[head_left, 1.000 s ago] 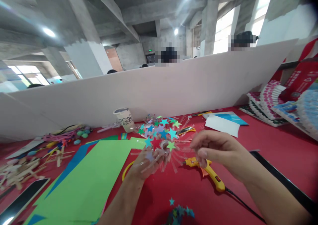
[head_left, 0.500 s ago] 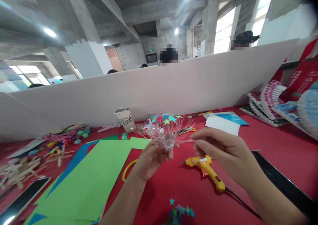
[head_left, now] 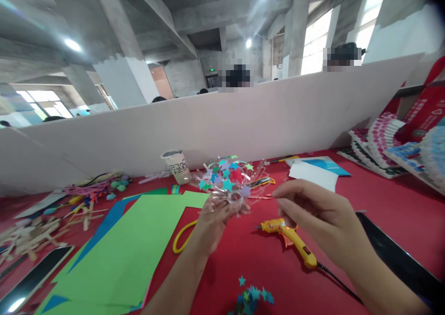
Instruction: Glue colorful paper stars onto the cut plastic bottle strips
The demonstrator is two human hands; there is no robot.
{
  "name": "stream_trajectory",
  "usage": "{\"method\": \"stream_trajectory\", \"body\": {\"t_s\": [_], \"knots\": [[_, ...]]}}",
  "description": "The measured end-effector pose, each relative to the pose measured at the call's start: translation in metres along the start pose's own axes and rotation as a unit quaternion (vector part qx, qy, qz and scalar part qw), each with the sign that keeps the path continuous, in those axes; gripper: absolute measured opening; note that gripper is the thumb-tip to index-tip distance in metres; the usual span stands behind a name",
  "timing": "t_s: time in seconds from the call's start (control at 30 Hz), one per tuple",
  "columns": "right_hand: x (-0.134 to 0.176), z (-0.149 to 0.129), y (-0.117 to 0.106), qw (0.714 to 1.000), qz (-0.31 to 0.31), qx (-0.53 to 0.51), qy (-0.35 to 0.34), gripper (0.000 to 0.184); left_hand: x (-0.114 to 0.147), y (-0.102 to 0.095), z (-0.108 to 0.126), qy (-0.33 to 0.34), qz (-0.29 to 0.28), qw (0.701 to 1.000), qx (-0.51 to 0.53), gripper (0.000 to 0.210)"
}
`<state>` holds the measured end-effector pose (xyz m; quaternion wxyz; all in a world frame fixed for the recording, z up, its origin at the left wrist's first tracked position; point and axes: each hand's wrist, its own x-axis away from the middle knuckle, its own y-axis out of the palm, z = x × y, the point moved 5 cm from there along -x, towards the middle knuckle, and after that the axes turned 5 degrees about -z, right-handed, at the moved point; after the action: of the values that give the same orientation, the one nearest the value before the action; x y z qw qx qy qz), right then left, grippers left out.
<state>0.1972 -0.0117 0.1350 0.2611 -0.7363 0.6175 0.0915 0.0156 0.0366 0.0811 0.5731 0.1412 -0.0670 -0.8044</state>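
Observation:
My left hand [head_left: 222, 217] is closed around the neck of a clear plastic bottle top [head_left: 236, 197], its sides cut into thin, splayed strips. Star stickers [head_left: 227, 184] in teal, green, purple and red cover the flared part, which now faces me. To the right, my right hand [head_left: 309, 213] is raised with thumb and forefinger drawn close together. A thin reddish strip [head_left: 260, 196] reaches its fingertips; whether it is held I cannot tell. Below that hand lies a yellow hot glue gun [head_left: 292, 238]. A pile of small stars [head_left: 250, 300] sits at the near edge.
Green sheets [head_left: 128, 241] cover the left of the red table [head_left: 215, 287], beside a phone [head_left: 38, 278] and wooden sticks [head_left: 31, 236]. A paper cup [head_left: 176, 166] stands by the white partition [head_left: 208, 129]. Decorated fans [head_left: 378, 143] lie right, beyond a dark flat object [head_left: 392, 254].
My left hand has tilted the bottle top, so its starred, flared side shows more towards me. My right hand has stayed nearly in place, its fingertips slightly closer together.

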Motion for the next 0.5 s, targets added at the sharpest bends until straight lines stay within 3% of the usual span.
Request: {"method": "stream_trajectory", "body": {"t_s": [0.13, 0.27, 0.5], "knots": [[-0.002, 0.002, 0.0, 0.999, 0.012, -0.032, 0.021, 0.01, 0.001, -0.013, -0.005, 0.021, 0.037, 0.999, -0.033, 0.003], [-0.004, 0.007, -0.003, 0.989, 0.017, -0.137, 0.045, 0.005, 0.002, -0.033, -0.017, 0.031, 0.084, 0.996, 0.007, 0.014], [-0.006, 0.013, 0.003, 0.975, -0.06, -0.202, 0.064, 0.008, 0.01, -0.066, -0.033, 0.047, 0.105, 0.993, 0.019, 0.014]]}}
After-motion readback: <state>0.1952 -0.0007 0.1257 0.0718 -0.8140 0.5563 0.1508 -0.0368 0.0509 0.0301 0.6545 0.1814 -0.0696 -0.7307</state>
